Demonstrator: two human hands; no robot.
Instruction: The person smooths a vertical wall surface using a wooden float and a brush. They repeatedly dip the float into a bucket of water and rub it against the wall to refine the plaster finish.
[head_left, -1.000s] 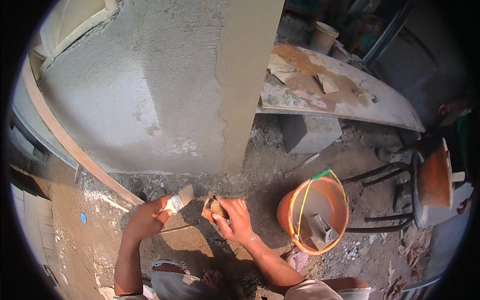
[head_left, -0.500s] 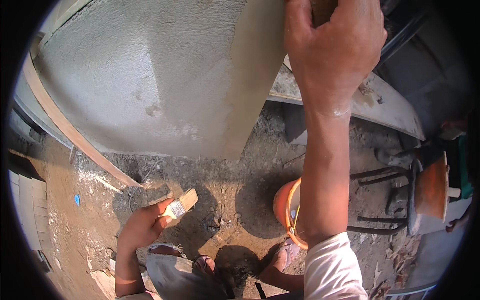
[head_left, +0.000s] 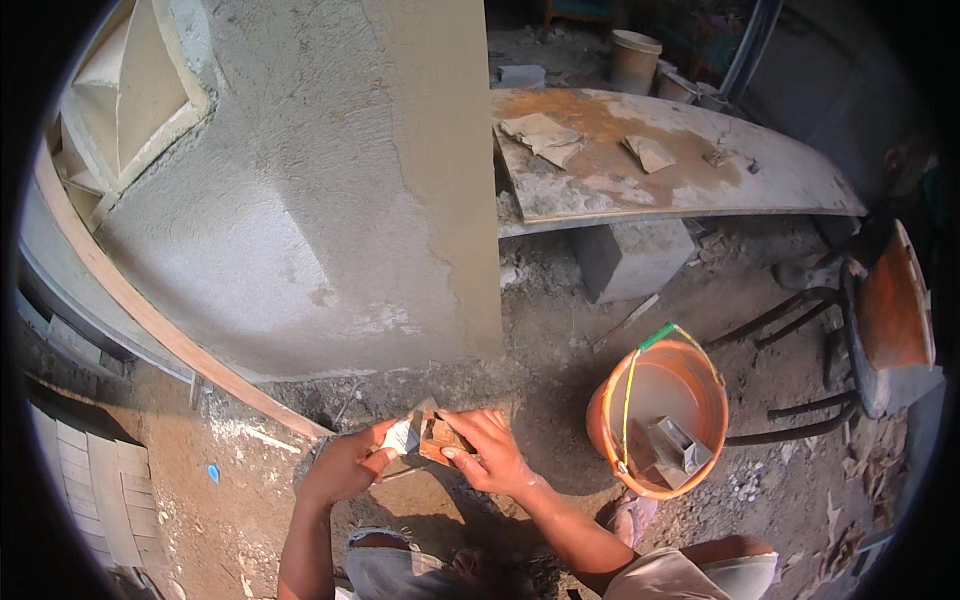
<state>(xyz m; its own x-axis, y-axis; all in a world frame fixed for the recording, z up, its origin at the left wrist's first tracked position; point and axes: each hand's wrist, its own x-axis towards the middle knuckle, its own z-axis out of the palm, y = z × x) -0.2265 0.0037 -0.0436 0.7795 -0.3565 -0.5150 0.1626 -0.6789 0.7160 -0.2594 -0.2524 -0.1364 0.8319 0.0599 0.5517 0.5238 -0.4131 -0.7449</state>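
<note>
Low in front of the wall, my left hand (head_left: pixel 345 467) is closed on a paintbrush (head_left: pixel 403 436); its pale ferrule shows and its bristles are mostly hidden. Beside it my right hand (head_left: pixel 495 452) grips a brown wooden block-like tool (head_left: pixel 440 437), and a flat grey part shows by its far edge. The brush and tool are close together; whether they touch I cannot tell. Behind them stands the plastered wall (head_left: pixel 300 230), with a smoother, darker strip down its right edge.
An orange bucket (head_left: pixel 597 415) with murky water and a metal tool (head_left: pixel 680 445) stands right. Behind it, a stained board (head_left: pixel 720 160) rests on a concrete block (head_left: pixel 630 260). An orange-seated chair (head_left: pixel 890 310) lies at far right. A curved wooden strip (head_left: pixel 170 325) leans left.
My right hand has come down from the wall's upper right edge to beside my left hand, bringing the wooden tool to the brush. The view has shifted, showing the whole bucket.
</note>
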